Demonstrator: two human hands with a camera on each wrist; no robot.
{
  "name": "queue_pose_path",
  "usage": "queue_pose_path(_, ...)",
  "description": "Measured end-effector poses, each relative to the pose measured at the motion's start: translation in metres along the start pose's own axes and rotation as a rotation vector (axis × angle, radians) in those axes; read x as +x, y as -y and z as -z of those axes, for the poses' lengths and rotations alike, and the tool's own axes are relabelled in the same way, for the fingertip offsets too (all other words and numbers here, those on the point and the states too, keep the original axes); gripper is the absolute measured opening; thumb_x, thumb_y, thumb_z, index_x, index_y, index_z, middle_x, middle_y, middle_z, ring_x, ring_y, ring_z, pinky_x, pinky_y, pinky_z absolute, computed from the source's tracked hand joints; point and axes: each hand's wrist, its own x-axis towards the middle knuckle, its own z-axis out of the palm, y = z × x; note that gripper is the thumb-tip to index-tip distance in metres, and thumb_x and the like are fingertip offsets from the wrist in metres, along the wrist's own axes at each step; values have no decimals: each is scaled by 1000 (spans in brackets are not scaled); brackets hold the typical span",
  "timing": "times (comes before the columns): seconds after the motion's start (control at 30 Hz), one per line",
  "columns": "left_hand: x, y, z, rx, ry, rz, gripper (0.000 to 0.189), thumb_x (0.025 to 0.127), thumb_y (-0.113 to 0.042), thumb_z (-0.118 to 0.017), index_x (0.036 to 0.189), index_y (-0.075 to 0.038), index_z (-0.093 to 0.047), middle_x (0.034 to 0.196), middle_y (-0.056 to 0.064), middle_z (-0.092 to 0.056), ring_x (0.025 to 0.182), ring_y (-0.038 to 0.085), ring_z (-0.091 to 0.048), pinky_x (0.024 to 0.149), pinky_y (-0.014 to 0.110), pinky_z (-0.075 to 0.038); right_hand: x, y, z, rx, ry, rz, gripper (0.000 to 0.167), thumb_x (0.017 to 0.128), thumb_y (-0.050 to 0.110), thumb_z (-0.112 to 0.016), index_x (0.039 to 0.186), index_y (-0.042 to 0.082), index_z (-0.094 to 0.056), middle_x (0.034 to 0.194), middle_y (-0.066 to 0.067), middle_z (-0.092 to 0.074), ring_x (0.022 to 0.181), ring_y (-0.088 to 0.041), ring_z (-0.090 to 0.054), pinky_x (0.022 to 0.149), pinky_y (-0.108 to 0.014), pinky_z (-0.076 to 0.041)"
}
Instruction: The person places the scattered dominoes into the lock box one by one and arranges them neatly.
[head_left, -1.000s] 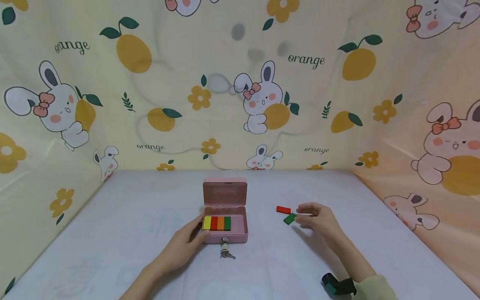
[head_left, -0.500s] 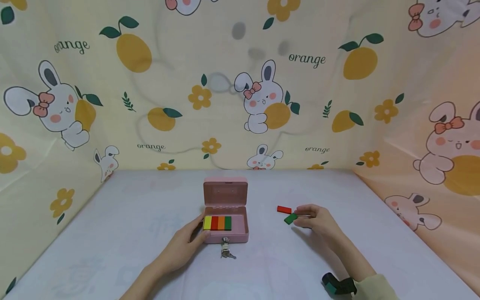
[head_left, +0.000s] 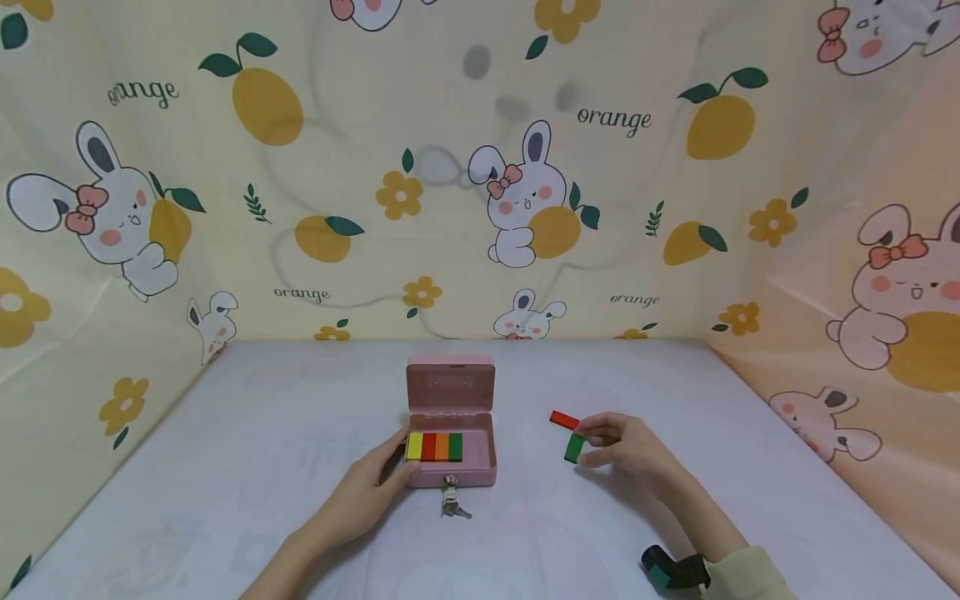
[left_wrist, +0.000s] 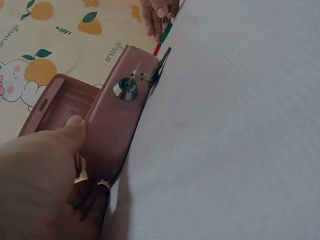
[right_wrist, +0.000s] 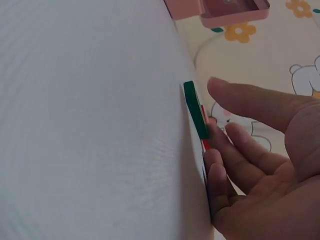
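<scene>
A pink metal cash box (head_left: 450, 477) stands with its lid raised. A row of yellow, red, orange and green blocks (head_left: 435, 447) lies in its left part. My left hand (head_left: 369, 483) grips the box's left side; in the left wrist view its thumb (left_wrist: 75, 131) is at the rim and its fingers are low at the corner. My right hand (head_left: 628, 448) is at a loose green block (head_left: 573, 447) on the table, fingertips right at its far end. In the right wrist view the thumb (right_wrist: 240, 97) shows a gap from the green block (right_wrist: 195, 107). A red block (head_left: 564, 419) lies just behind it.
Keys on a ring (head_left: 452, 503) hang from the lock at the box's front. A black and green strapped device (head_left: 675, 570) sits on the right wrist by the sleeve. A patterned cloth (head_left: 420, 108) bounds the white table (head_left: 225, 467) at the back and sides.
My right hand has moved slightly left and nearer, and the green block has turned more upright in the head view. The red block has tilted a little. The left hand and box are unmoved.
</scene>
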Motion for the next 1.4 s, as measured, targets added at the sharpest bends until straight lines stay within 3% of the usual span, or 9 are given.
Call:
queue_pose_path(0.33, -1, -1, 0, 6, -3, -3, 69, 99, -42, -57, 156, -14, -29, 156, 10, -33, 143, 31, -26, 114, 51, -24, 2, 3, -6, -69, 52, 8, 57, 66, -2, -88, 118, 4, -65, 115, -5, -67, 105, -25, -53, 91, -34, -49)
queue_pose_path(0.67, 1, 0, 1, -2, -2, 5, 67, 100, -40, -57, 156, -16, -29, 156, 9, -33, 144, 30, -26, 114, 52, -25, 2, 4, -7, -33, 62, 10, 55, 67, -13, -82, 118, 2, -65, 116, -7, -67, 105, -27, -53, 89, -36, -53)
queue_pose_path(1.13, 1, -3, -2, 5, 0, 26, 66, 101, -38, -56, 156, -16, -29, 156, 8, -33, 144, 30, -25, 113, 53, -25, 1, 3, -9, -66, 38, 1, 52, 69, -12, -82, 116, 3, -66, 113, -6, -68, 102, -25, -55, 88, -33, -52)
queue_pose_path(1.4, 1, -1, -1, 2, -2, 18, 67, 100, -39, -57, 156, -17, -29, 156, 8, -33, 144, 30, -26, 113, 52, -25, 1, 4, -9, -106, 46, 16, 54, 67, -12, -83, 116, 4, -66, 112, -4, -68, 104, -24, -55, 92, -38, -52)
